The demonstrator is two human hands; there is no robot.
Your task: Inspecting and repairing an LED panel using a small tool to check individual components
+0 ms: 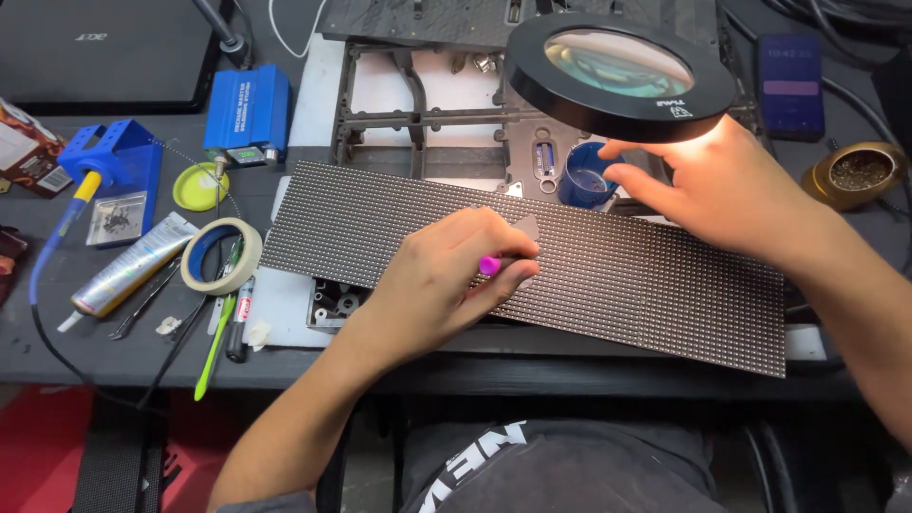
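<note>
Dark table [57,332] carries a long dotted panel [627,275] along its near edge; left hand [446,275] closed around a pink-tipped tool [489,265], right hand [712,185] half-open, empty, touching a blue cup [581,179].

Under my left hand [446,275] the dark panel [617,275] looks matt and finely dotted, rough like a grid, and the pink tool tip [489,265] is glossy plastic. The far magnifier [617,71] has a smooth black plastic rim around shiny glass. At the left, the tape roll [220,255] looks papery and the tube [128,266] has a metallic sheen.
</note>
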